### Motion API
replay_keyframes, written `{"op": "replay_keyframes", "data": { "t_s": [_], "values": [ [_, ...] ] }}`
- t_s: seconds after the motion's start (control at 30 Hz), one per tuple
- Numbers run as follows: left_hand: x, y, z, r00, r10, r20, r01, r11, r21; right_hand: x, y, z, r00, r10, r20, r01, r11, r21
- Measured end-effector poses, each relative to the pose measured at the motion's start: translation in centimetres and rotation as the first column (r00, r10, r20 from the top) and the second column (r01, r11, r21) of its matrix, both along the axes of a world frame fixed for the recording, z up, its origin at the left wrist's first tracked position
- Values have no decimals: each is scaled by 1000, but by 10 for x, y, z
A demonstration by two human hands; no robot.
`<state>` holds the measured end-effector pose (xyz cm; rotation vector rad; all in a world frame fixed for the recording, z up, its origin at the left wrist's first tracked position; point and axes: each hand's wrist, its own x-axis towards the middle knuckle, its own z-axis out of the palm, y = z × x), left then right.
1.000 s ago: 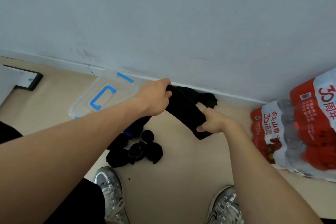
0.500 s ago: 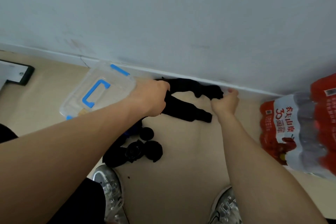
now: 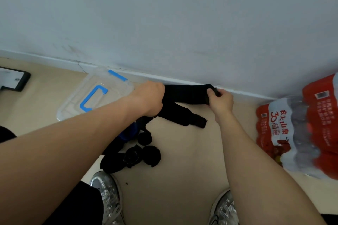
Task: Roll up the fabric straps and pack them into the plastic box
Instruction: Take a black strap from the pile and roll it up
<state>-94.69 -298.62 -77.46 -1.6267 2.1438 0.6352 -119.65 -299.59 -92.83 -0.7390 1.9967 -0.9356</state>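
Plastic box (image 3: 95,97) lies closed on the floor (image 3: 175,179) by the wall (image 3: 164,23). Black strap (image 3: 186,93) is stretched between both hands, just above the floor. Left hand (image 3: 148,100) grip clasps one end; right hand (image 3: 222,101) pinches the other. Recommend: hold taut, align edges, roll tightly.

Both forearms are bare down to the hands, left hand (image 3: 146,100) and right hand (image 3: 221,102). On the feet is a pair of shiny silver trainers with a crinkled metallic finish: left shoe (image 3: 108,193), right shoe (image 3: 224,208). Black cloth (image 3: 82,204) covers the left leg — trousers or shorts, cannot tell which.
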Motion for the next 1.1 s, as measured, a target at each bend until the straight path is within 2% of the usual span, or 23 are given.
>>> {"op": "replay_keyframes", "data": {
  "t_s": [0.1, 0.2, 0.37, 0.43, 0.53, 0.6, 0.7, 0.8, 0.87, 0.93, 1.0, 1.03, 1.1],
  "values": [
    [-3, 1, 18, 999, 28, -46, -28, 1000, 10, 8, 5, 34, 985, 8, -173, -32, 990, -140],
    [-8, 8, 45, 986, 68, -153, -63, 997, 34, 27, 11, 85, 946, -9, -325, -106, 936, -336],
    [-28, 30, 98, 917, 77, -392, -107, 993, -56, 54, 19, 179, 923, 103, -372, -293, 815, -500],
    [-36, 44, 120, 866, 79, -494, -173, 974, -147, 58, 25, 213, 894, 195, -403, -391, 778, -492],
    [-41, 62, 149, 747, 77, -661, -351, 889, -293, 60, 36, 256, 800, 358, -481, -559, 736, -382],
    [-38, 70, 166, 678, 71, -732, -430, 846, -317, 59, 44, 286, 742, 426, -518, -630, 706, -323],
    [-28, 75, 186, 587, 96, -804, -506, 819, -271, 51, 52, 331, 679, 458, -574, -685, 676, -271],
    [-20, 78, 201, 546, 129, -828, -544, 806, -233, 44, 60, 376, 638, 463, -615, -718, 648, -256],
    [-19, 82, 209, 497, 148, -855, -555, 811, -183, 42, 69, 401, 675, 448, -586, -697, 649, -306],
    [-20, 87, 217, 395, 150, -906, -551, 828, -103, 38, 81, 419, 720, 429, -546, -664, 655, -361],
    [-22, 94, 223, 283, 164, -945, -516, 856, -6, 34, 93, 429, 716, 381, -585, -652, 664, -366],
    [-23, 97, 226, 259, 169, -951, -493, 870, 20, 31, 98, 430, 704, 343, -622, -645, 675, -358],
    [-27, 102, 229, 293, 152, -944, -470, 883, -4, 27, 106, 429, 664, 283, -692, -635, 703, -321]
  ]
}}
